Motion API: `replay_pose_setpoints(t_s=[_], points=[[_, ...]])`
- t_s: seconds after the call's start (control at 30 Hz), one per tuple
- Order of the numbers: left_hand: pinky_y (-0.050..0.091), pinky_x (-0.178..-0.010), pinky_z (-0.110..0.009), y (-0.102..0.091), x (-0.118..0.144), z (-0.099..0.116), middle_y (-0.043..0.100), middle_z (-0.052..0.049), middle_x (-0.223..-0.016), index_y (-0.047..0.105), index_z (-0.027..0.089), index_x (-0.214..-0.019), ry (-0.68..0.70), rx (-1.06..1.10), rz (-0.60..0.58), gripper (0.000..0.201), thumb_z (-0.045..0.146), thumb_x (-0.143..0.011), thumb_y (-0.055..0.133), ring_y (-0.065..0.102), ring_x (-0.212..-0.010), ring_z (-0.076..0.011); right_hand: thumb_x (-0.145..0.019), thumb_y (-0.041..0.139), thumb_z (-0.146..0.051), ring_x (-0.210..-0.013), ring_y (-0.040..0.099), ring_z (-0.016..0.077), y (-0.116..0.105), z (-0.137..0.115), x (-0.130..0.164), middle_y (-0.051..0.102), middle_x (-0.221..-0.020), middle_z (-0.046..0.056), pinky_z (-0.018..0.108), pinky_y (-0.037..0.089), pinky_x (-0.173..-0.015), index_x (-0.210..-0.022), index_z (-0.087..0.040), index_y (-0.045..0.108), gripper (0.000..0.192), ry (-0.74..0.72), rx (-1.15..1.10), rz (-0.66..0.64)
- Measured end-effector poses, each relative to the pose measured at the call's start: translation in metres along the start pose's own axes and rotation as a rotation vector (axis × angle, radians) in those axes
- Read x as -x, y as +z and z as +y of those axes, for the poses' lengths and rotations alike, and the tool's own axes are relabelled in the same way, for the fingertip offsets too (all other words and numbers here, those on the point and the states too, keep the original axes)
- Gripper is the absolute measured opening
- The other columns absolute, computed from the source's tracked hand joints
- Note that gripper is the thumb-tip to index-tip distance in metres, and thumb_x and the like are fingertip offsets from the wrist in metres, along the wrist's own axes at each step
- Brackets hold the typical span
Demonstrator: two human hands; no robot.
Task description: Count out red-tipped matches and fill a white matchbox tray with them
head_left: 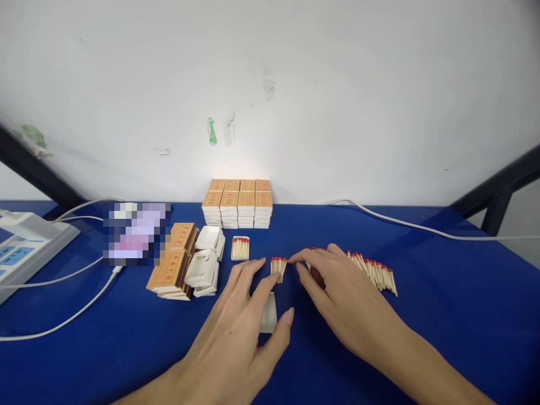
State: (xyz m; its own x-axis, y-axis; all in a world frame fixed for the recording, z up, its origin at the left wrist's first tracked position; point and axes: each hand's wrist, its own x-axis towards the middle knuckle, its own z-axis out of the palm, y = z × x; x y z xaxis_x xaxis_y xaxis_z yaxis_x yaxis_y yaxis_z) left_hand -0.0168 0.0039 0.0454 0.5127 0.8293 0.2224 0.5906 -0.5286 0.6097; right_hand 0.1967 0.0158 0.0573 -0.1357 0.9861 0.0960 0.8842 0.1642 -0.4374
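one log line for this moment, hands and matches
left hand: on white tray | right hand: at match bundle | loose matches: right
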Motion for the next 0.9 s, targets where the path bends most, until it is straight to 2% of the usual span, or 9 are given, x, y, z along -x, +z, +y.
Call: replay_pose_setpoints(t_s=[0.1,0.2,0.4,0.53,0.67,0.77,0.9], points=[[0.062,-0.111,-0.058,0.001,0.001,-0.001,0.048,-0.015,-0.162,0.056,0.026,-0.154,0.003,-0.007,-0.027,0.043,0.034,-0.112,0.053,0.05,-0.151,-0.0371,-0.114,0.042,-0.026,-0.101,0.062,0.0309,0.0,0.0,0.001,0.076,-0.101,0.008,0.052,0.046,-0.098,-0.113,-0.023,0.072,0.03,-0.001,0.003,-0.008],[0.057,-0.117,-0.061,0.001,0.003,-0.001,0.046,-0.015,-0.163,0.055,0.027,-0.154,0.009,-0.006,-0.028,0.043,0.034,-0.112,0.053,0.048,-0.153,-0.0371,-0.114,0.042,-0.026,-0.1,0.062,0.0305,-0.001,0.0,0.001,0.076,-0.1,0.008,0.052,0.045,-0.099,-0.112,-0.023,0.071,0.029,0.003,0.006,-0.006],[0.054,-0.122,-0.056,0.0,0.002,0.0,0.05,-0.011,-0.159,0.053,0.028,-0.152,0.031,0.003,-0.016,0.04,0.032,-0.112,0.054,0.052,-0.15,-0.0306,-0.114,0.042,-0.026,-0.101,0.063,0.0299,0.0,0.0,0.001,0.076,-0.101,0.007,0.051,0.045,-0.101,-0.112,-0.024,0.072,0.03,0.003,-0.011,-0.005],[0.057,-0.119,-0.057,-0.001,0.0,0.0,0.051,-0.011,-0.158,0.053,0.028,-0.151,0.046,-0.047,-0.015,0.039,0.031,-0.112,0.053,0.052,-0.15,-0.0316,-0.114,0.043,-0.025,-0.096,0.066,0.0269,0.001,0.0,0.002,0.077,-0.099,0.004,0.052,0.044,-0.105,-0.11,-0.025,0.071,0.028,-0.031,-0.046,0.016],[0.056,-0.121,-0.057,0.0,0.0,-0.001,0.05,-0.012,-0.159,0.053,0.028,-0.152,0.049,-0.029,-0.016,0.04,0.033,-0.112,0.054,0.054,-0.149,-0.0327,-0.113,0.046,-0.028,-0.095,0.065,0.0284,-0.006,0.003,0.001,0.077,-0.095,0.005,0.047,0.049,-0.091,-0.106,-0.026,0.073,0.028,-0.019,-0.04,0.033],[0.056,-0.12,-0.057,0.001,0.001,-0.002,0.05,-0.012,-0.158,0.053,0.028,-0.152,0.056,-0.017,-0.005,0.041,0.034,-0.112,0.054,0.054,-0.148,-0.0329,-0.111,0.051,-0.034,-0.091,0.064,0.0288,-0.013,0.009,-0.001,0.075,-0.086,0.004,0.043,0.049,-0.08,-0.106,-0.027,0.074,0.025,0.04,-0.019,0.092],[0.057,-0.118,-0.055,0.002,0.001,-0.003,0.053,-0.011,-0.156,0.044,0.029,-0.156,0.073,-0.002,0.015,0.045,0.032,-0.112,0.053,0.052,-0.149,-0.0309,-0.107,0.059,-0.036,-0.086,0.063,0.0293,-0.016,0.018,-0.004,0.074,-0.081,0.004,0.041,0.048,-0.071,-0.1,-0.026,0.075,0.02,0.085,0.06,0.143]])
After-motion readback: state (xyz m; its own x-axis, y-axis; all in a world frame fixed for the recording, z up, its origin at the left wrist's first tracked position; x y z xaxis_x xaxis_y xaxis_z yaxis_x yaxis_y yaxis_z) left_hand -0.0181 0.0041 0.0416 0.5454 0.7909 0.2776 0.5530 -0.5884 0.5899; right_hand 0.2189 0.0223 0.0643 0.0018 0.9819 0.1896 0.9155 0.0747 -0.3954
